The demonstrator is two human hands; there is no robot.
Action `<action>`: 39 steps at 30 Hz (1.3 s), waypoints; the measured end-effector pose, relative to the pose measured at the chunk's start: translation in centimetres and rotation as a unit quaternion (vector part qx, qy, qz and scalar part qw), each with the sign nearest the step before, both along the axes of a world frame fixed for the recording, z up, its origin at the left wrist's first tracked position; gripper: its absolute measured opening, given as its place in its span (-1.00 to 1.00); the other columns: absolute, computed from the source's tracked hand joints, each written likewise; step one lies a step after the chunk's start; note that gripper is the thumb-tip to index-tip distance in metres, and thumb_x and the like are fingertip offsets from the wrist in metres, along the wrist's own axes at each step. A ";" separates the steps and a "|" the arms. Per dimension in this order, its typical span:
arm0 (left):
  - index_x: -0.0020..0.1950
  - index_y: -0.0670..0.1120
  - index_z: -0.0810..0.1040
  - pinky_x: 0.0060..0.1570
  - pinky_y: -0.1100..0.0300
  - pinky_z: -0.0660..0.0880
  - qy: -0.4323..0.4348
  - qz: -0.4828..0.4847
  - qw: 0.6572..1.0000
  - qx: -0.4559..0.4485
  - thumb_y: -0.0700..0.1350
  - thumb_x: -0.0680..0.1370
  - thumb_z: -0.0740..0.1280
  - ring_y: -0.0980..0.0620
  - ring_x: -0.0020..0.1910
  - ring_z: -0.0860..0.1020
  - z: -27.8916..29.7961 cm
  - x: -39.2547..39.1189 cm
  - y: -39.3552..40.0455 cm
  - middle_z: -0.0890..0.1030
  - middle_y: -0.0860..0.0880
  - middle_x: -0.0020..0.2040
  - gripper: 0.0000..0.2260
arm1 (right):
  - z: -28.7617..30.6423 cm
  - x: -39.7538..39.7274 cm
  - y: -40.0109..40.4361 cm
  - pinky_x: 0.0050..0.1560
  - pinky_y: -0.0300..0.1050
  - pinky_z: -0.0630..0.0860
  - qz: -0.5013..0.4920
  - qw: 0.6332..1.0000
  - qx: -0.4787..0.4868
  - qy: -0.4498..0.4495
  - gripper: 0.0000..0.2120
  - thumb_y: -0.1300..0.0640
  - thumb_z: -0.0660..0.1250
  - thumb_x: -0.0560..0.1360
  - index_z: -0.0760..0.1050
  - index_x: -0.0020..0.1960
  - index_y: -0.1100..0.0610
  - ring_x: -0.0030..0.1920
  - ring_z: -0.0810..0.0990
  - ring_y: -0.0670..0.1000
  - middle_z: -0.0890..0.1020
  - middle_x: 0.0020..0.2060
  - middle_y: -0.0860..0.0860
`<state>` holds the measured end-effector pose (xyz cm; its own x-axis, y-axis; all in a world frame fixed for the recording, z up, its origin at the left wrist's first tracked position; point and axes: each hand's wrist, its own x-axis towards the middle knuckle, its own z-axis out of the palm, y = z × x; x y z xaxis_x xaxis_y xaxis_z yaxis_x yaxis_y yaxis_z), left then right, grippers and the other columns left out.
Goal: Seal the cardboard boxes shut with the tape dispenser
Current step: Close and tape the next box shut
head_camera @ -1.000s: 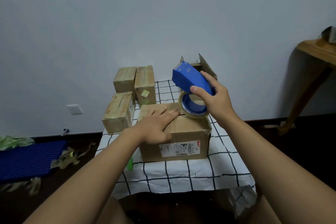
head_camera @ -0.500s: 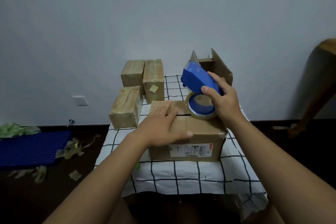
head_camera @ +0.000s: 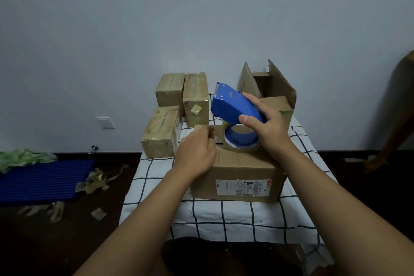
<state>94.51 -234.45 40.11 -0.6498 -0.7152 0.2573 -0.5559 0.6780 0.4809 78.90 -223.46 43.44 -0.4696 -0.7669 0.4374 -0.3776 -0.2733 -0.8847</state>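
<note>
A closed cardboard box [head_camera: 242,172] with a white label lies on the checked table [head_camera: 224,215] in front of me. My right hand [head_camera: 268,130] grips a blue tape dispenser [head_camera: 235,105], whose tape roll [head_camera: 240,140] rests on the box top near the far edge. My left hand [head_camera: 197,154] lies on the left of the box top, its fingers bunched together just beside the roll. Whether they pinch any tape is unclear. Behind stands an open box [head_camera: 271,87] with its flaps up.
Three taped boxes [head_camera: 161,134] [head_camera: 170,92] [head_camera: 196,98] sit at the table's back left. On the dark floor to the left lie a blue mat [head_camera: 44,179], tape scraps [head_camera: 96,181] and green plastic [head_camera: 22,157]. A wooden furniture leg [head_camera: 398,119] stands at the right.
My left hand went from lying flat on the box top to bunching its fingers beside the roll. The dispenser stays on the box in my right hand. My view drifted left.
</note>
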 end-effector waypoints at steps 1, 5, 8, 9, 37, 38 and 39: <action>0.32 0.01 0.46 0.10 0.04 0.44 0.027 0.011 0.998 0.062 -0.05 0.64 0.07 -0.03 0.15 0.52 0.5 -0.1 -0.2 0.58 -0.01 0.21 -0.70 | -0.1 -0.1 0.0 -0.01 -0.39 0.49 0.000 1.000 0.000 -0.001 -0.51 -0.20 0.41 0.34 0.48 0.27 -0.30 0.10 0.58 -0.27 0.58 0.13 -0.36; -0.03 -0.01 0.61 -0.07 0.11 0.45 0.234 0.060 0.946 0.217 0.07 0.60 0.05 0.08 -0.02 0.57 4.3 -0.7 -0.5 0.65 0.05 -0.03 -0.65 | -0.2 -0.2 0.2 -0.01 -0.39 0.49 0.005 1.000 0.003 -0.008 -0.50 -0.19 0.42 0.34 0.48 0.28 -0.31 0.13 0.57 -0.25 0.57 0.12 -0.40; -0.11 -0.04 0.65 -0.17 0.14 0.48 0.285 0.059 0.905 0.309 0.27 0.54 0.10 0.11 -0.20 0.63 7.5 -0.3 -1.4 0.70 0.05 -0.20 -0.52 | -0.2 -0.1 0.3 -0.01 -0.38 0.49 0.009 1.000 0.000 -0.010 -0.51 -0.18 0.41 0.35 0.48 0.27 -0.32 0.13 0.58 -0.24 0.58 0.12 -0.40; -0.08 -0.03 0.66 -0.16 0.15 0.51 0.268 0.038 0.900 0.343 0.34 0.52 0.13 0.11 -0.19 0.66 8.1 -0.2 -1.6 0.71 0.05 -0.18 -0.49 | -0.2 0.0 0.3 0.00 -0.39 0.49 0.009 1.000 -0.002 -0.009 -0.52 -0.18 0.41 0.35 0.48 0.27 -0.31 0.13 0.58 -0.25 0.58 0.12 -0.40; -0.12 -0.23 0.58 -0.19 0.14 0.60 0.360 -0.038 0.747 0.557 -0.12 0.58 0.24 -0.10 -0.16 0.66 8.0 0.1 -3.2 0.65 -0.21 -0.08 -0.78 | 0.0 -0.1 0.4 0.03 -0.36 0.50 0.007 1.000 0.002 -0.005 -0.50 -0.19 0.39 0.35 0.47 0.28 -0.31 0.13 0.57 -0.24 0.57 0.10 -0.42; -0.09 -0.19 0.55 -0.18 0.18 0.60 0.344 -0.040 0.764 0.544 -0.16 0.57 0.30 -0.07 -0.15 0.65 8.0 0.0 -3.5 0.65 -0.18 -0.09 -0.89 | 0.0 0.0 0.4 0.03 -0.36 0.50 0.007 1.000 0.003 -0.003 -0.50 -0.20 0.39 0.34 0.46 0.28 -0.31 0.13 0.57 -0.24 0.57 0.11 -0.41; -0.02 -0.16 0.53 -0.18 0.22 0.59 0.332 -0.046 0.773 0.539 -0.23 0.55 0.35 -0.03 -0.14 0.66 8.1 0.1 -3.5 0.66 -0.16 -0.09 -0.97 | 0.0 0.0 0.4 0.04 -0.36 0.50 0.007 1.000 0.004 -0.002 -0.50 -0.20 0.39 0.34 0.46 0.28 -0.31 0.13 0.57 -0.24 0.57 0.11 -0.40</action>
